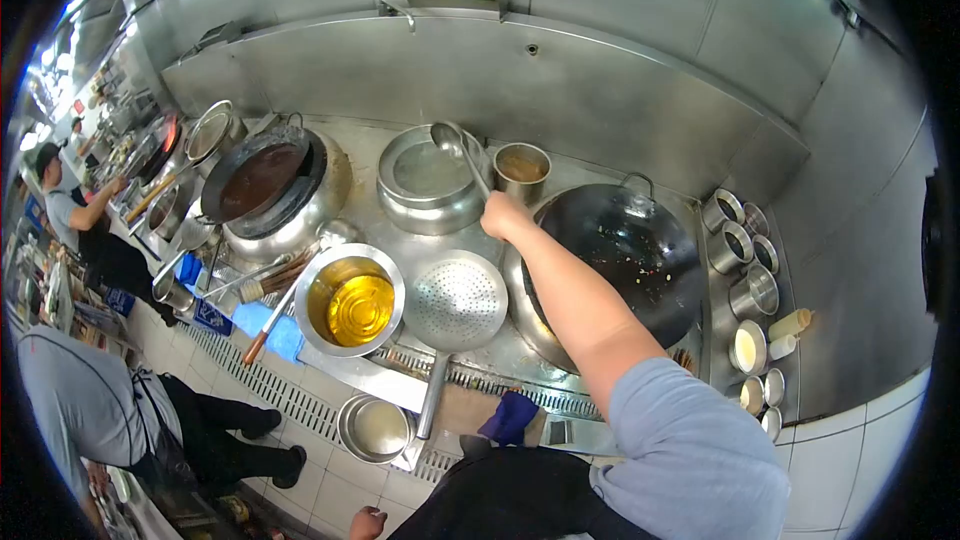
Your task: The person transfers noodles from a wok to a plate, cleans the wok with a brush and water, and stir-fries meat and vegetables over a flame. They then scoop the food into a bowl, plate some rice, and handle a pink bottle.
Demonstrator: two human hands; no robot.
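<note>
My right hand (507, 217) is wrapped round the handle of a metal ladle (448, 138), whose bowl is over a round steel pot (430, 175) of cloudy liquid. Under my right forearm sits a large black wok (640, 250) with small bits scattered inside. Low in the view, beside my dark apron, my left hand (368, 522) hangs with its fingers curled; whether it holds anything is hidden. In front of me are a perforated strainer (455, 298) and a steel pot (393, 265) of yellow oil. A small pot (522, 170) of brownish liquid stands right of the ladle.
Small containers (753, 292) line the right side. Another wok (262, 183) with dark liquid sits at the left. A low pot (376, 428) and a dark blue cloth (510, 417) are near my body. Two people (100, 390) (70, 210) stand at the left.
</note>
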